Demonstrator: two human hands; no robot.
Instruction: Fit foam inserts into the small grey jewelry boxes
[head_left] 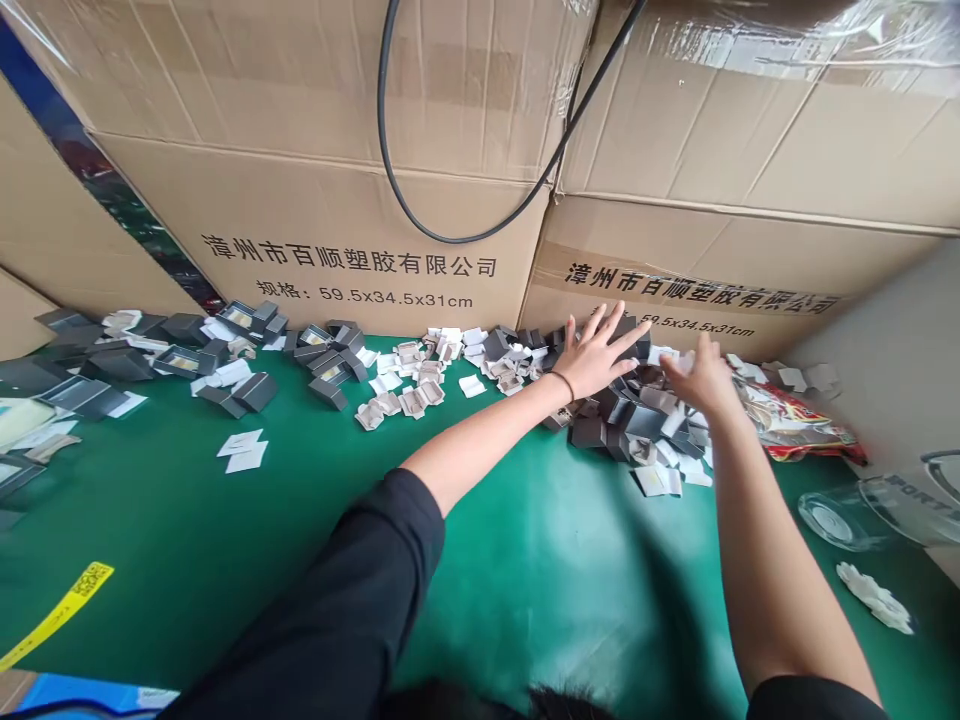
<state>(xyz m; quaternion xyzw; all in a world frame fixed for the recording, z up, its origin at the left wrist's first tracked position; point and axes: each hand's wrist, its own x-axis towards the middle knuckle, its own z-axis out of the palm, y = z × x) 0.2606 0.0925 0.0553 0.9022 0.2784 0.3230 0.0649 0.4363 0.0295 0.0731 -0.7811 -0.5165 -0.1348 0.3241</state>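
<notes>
Both my arms reach far forward over a green table (225, 540). My left hand (596, 352) has its fingers spread, resting on top of a heap of small grey boxes (626, 420) and white card pieces against the cardboard cartons. My right hand (701, 378) is just right of it over the same heap, blurred by motion, so its fingers cannot be read. A thin dark band sits on my left wrist.
Large cardboard cartons (360, 210) wall the table's far side, a black cable (420, 215) looping over them. More grey boxes (187, 355) and white inserts (409, 395) lie left. A red packet (795, 425), clear plastic jar (877, 505), white scrap (874, 595) and yellow tape (64, 610) are around.
</notes>
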